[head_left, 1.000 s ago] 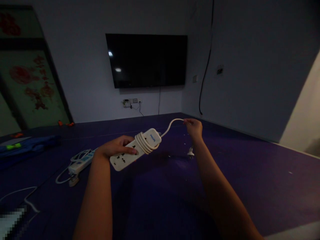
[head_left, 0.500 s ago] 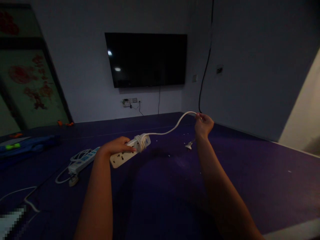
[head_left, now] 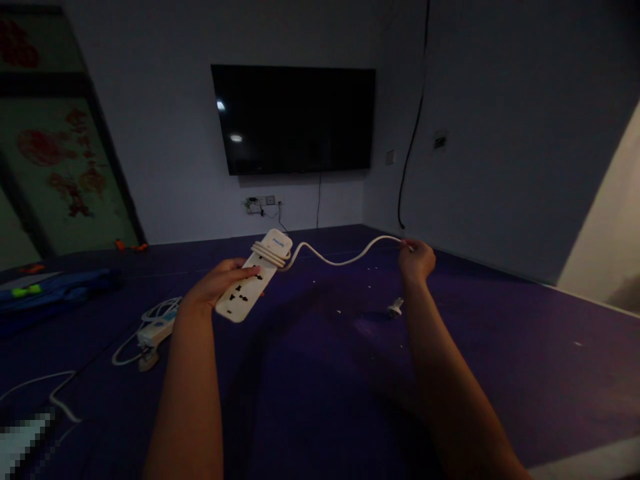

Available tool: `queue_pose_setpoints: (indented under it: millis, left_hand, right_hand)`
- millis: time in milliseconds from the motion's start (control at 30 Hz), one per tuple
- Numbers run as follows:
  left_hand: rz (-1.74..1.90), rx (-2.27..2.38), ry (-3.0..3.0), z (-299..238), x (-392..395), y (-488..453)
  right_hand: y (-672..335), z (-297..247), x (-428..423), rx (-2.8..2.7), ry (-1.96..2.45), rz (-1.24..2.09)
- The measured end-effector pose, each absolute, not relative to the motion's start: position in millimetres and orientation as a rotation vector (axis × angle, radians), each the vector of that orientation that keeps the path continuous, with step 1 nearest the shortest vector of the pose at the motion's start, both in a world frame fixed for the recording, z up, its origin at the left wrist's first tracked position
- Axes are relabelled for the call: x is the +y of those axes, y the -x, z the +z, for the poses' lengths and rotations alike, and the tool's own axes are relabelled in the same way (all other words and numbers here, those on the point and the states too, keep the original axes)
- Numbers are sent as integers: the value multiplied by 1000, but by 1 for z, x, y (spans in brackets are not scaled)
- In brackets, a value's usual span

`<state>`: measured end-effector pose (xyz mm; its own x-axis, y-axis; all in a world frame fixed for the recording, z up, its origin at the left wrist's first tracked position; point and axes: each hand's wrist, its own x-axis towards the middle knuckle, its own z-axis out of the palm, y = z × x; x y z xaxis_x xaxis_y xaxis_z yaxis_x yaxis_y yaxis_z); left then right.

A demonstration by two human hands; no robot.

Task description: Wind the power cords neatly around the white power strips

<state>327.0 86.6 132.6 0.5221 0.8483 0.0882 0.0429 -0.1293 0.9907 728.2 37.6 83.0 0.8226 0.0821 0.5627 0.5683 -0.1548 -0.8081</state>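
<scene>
Corner patch blurred (pixelated).

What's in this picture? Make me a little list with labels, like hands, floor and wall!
left hand: the left hand holds a white power strip with a few turns of cord wound round its far end
right hand: the right hand pinches the cord, which sags between the hands
plug: the plug hangs below the right hand
floor: purple floor; a second power strip with its own cord lies to the left
wall: a dark television, with wall sockets below it
</scene>
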Motion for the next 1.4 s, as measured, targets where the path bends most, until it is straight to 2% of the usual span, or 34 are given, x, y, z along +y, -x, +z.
queue_pose_setpoints:
  millis: [367, 567, 733, 867, 967, 1067, 1200, 1300, 1400]
  left_hand:
    - [709, 680, -1589, 141, 69, -345]
    - [686, 644, -1636, 138, 71, -356]
    - [680, 633, -1664, 139, 69, -357]
    - [668, 587, -1696, 140, 68, -356]
    - [626, 561, -1731, 140, 67, -352]
    - [477, 581, -1808, 139, 65, -347]
    - [317, 779, -1935, 137, 66, -344]
    - [409, 1001, -1930, 133, 75, -345]
    - [574, 1141, -1794, 130, 85, -346]
  right_hand:
    - [-724, 75, 43, -776, 1933, -399]
    - [-691, 111, 43, -1022, 1569, -526]
    - [-638, 139, 32, -1445, 1142, -161]
    - [-610, 138, 29, -1974, 1063, 195]
    - [-606, 129, 36, -2208, 1115, 279]
    - [-610, 123, 43, -2210, 1247, 177]
    - [-615, 124, 43, -1974, 1485, -179]
    - [-616, 130, 37, -1759, 1646, -387]
    - [-617, 134, 32, -1604, 1799, -451]
